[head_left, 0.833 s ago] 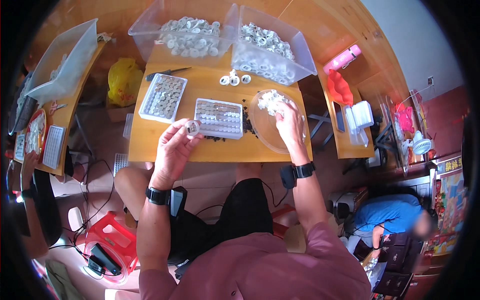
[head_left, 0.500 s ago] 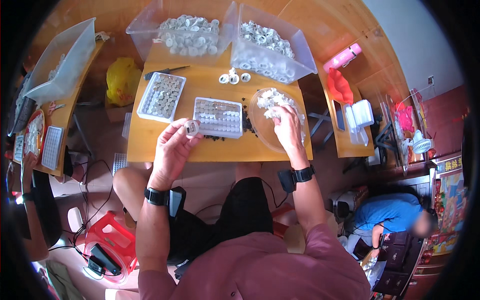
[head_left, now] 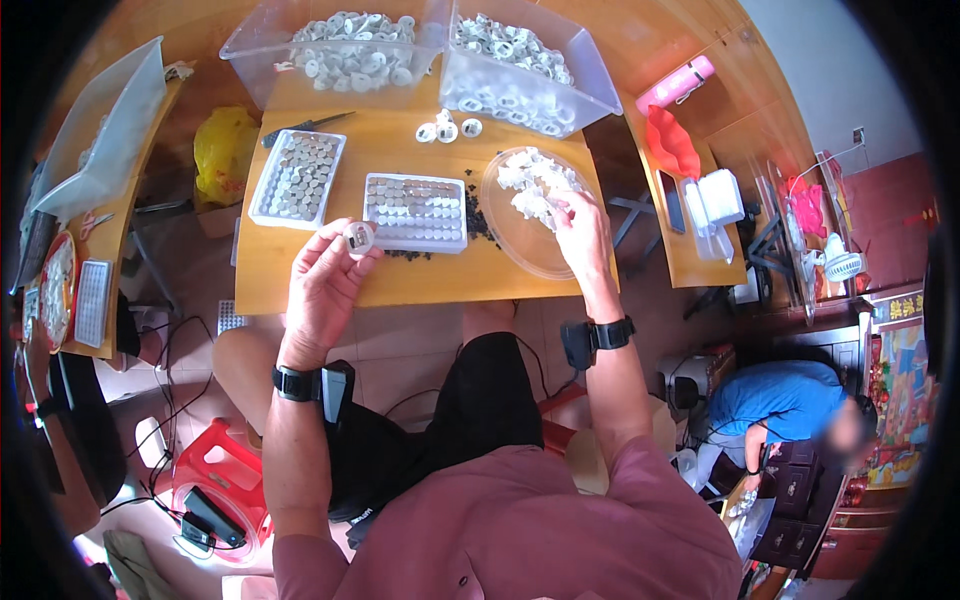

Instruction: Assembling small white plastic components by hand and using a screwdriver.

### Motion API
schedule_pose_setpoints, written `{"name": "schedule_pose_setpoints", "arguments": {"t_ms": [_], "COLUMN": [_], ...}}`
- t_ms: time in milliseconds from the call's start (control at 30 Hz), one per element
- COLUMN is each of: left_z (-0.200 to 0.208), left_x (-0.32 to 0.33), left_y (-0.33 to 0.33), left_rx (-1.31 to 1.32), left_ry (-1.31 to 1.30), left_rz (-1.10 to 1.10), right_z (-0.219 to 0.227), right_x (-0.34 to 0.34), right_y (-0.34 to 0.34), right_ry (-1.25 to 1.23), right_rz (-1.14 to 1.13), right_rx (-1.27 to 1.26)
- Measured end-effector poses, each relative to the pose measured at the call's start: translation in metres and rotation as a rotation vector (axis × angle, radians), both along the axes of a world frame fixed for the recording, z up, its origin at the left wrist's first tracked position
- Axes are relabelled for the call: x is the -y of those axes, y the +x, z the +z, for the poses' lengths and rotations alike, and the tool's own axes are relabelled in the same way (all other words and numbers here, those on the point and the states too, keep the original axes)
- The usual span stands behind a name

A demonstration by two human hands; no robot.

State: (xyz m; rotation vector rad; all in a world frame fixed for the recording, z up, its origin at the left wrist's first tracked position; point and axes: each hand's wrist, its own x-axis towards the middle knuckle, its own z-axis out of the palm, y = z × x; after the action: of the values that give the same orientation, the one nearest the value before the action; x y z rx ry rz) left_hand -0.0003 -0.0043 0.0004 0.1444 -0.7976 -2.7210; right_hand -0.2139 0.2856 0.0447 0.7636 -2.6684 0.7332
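Round disc (head_left: pixel 358 238) is pinched in the left hand (head_left: pixel 325 275) over the desk (head_left: pixel 450 278); I can't tell whether the right hand (head_left: pixel 583 230), curled at white pieces (head_left: pixel 527 178), grips any. A slack pinch could drop it.

On the wooden table (head_left: pixel 400 290), the fingertips of the right hand (head_left: pixel 584 235) are being partly hidden among white scraps (head_left: pixel 530 178), and whatever is being touched there is being masked. Over the table's near left, a round disc's (head_left: pixel 358 238) edge is being partly covered by the left hand (head_left: pixel 325 272). Near the table's middle, black bits (head_left: pixel 479 212) are being shown too small to identify. At its far left, a clear bin (head_left: pixel 262 72) is being cut off by the upper edge. Left of the table, another person (head_left: pixel 68 455) is being cropped; well right, a co-worker's head (head_left: pixel 848 430) is being blurred.
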Motion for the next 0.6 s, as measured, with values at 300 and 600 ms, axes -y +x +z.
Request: {"name": "schedule_pose_setpoints", "arguments": {"t_ms": [300,600], "left_z": [-0.002,-0.002], "left_x": [0.001,0.001], "left_y": [0.002,0.0], "left_rx": [0.013,-0.006], "left_ry": [-0.015,-0.028], "left_rz": [0.013,-0.002], "right_z": [0.007,0.019], "right_x": [0.011,0.012], "right_y": [0.001,0.03], "right_ry": [0.07,-0.297], "right_rz": [-0.056,0.027], "right_rx": [0.01,0.32]}}
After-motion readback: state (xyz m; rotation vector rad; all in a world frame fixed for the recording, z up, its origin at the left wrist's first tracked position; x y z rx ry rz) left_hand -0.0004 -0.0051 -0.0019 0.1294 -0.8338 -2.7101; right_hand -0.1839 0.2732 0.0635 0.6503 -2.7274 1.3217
